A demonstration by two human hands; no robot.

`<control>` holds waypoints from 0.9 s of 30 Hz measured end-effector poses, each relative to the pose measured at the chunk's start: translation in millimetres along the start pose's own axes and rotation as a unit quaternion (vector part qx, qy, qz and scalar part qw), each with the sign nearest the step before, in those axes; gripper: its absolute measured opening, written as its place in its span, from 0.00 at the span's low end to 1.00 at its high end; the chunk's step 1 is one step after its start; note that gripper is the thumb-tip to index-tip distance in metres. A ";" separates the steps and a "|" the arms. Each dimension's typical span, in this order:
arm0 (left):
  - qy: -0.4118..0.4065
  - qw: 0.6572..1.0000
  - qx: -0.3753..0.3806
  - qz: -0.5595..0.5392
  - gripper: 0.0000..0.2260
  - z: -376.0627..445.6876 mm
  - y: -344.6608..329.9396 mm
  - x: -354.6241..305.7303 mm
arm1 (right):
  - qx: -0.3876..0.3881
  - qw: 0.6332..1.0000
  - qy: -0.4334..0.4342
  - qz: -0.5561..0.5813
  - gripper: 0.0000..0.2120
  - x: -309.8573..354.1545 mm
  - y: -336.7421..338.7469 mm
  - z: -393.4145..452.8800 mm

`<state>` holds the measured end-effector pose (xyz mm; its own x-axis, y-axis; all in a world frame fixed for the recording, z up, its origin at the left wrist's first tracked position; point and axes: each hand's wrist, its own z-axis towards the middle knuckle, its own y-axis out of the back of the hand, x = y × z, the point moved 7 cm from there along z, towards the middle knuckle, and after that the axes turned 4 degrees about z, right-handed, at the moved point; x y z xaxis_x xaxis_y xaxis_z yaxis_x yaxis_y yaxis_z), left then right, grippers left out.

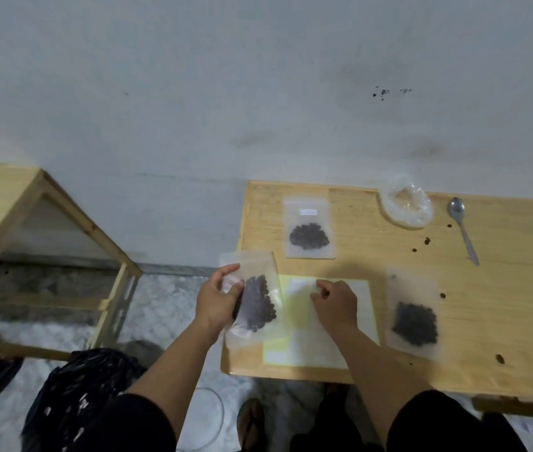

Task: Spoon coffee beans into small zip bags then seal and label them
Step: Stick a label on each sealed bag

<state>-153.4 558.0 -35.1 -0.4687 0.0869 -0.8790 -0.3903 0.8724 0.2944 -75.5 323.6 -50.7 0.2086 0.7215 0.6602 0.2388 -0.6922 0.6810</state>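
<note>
My left hand (pixel 218 300) grips a small zip bag of coffee beans (pixel 257 303), held tilted over the table's left edge. My right hand (pixel 335 301) rests on the yellow label sheet (pixel 297 321), its fingertips pinching at a white label (pixel 301 286); whether the label has come off the sheet is unclear. A labelled bag of beans (pixel 309 228) lies flat at the back of the wooden table (pixel 503 305). Another filled bag (pixel 413 316) lies to the right of the sheet. A metal spoon (pixel 462 228) lies at the back right.
A crumpled clear plastic bag (pixel 407 203) sits near the table's back edge beside the spoon. Loose beans (pixel 426 241) are scattered on the right part of the table. A second wooden table (pixel 14 207) stands to the left, with tiled floor between.
</note>
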 end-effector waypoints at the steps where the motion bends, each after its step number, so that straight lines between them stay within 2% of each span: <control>1: 0.000 1.000 -0.005 -0.004 0.12 -0.5 5.0 2.5 | -0.008 1.000 0.001 0.002 0.17 1.7 -2.3 -0.7; 7: -0.008 1.000 -0.017 -0.005 0.12 -4.8 16.2 6.4 | -0.056 0.998 -0.015 0.030 0.10 5.4 -11.5 -7.1; 13: -0.006 1.000 -0.016 -0.014 0.13 -9.0 16.0 5.6 | -0.065 0.997 -0.027 0.025 0.07 10.7 -13.0 -7.5; 23: -0.004 1.000 -0.004 -0.016 0.13 -12.1 16.8 6.2 | -0.076 0.995 -0.041 0.043 0.06 10.9 -21.3 -8.1; 27: -0.003 1.000 -0.001 -0.024 0.13 -13.7 15.5 7.1 | -0.094 0.993 -0.035 0.062 0.09 10.9 -19.4 -11.2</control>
<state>-173.6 565.6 -31.7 -0.4443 0.0480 -0.8946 -0.4133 0.8750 0.2522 -88.5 344.7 -53.2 0.2933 0.6247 0.7237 0.0268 -0.7621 0.6469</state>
